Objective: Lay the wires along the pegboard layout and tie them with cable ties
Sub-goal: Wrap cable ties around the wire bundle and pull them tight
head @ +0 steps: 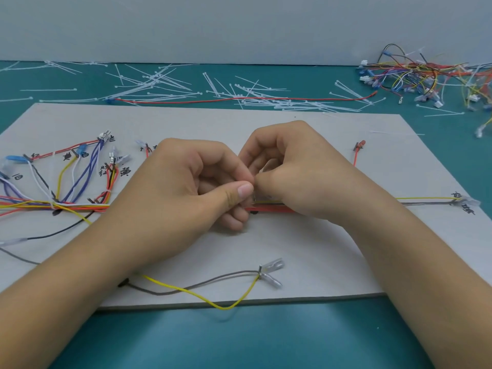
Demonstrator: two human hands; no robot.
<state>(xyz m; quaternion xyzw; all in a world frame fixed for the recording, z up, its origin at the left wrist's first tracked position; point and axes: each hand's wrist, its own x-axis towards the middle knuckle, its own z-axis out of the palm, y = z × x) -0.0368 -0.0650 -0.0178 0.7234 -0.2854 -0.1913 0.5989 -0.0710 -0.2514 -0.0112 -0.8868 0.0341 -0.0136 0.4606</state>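
Note:
A grey pegboard [306, 246] lies on the teal table with coloured wires laid along it. The main bundle [40, 205] runs from the left edge to the middle, tied in places with white cable ties. My left hand [186, 190] and my right hand [298, 171] meet over the bundle at the board's centre. Both pinch a small cable tie [255, 194] just above the red wires [269, 209]; most of the tie is hidden by the fingers. A yellow and a grey wire [426, 200] run on to the right.
Loose white cable ties [165, 86] are scattered across the table behind the board. A heap of spare wires with connectors [431, 75] sits at the back right. A loose red wire [239, 100] lies behind the board. A yellow wire [226, 306] sags over the front edge.

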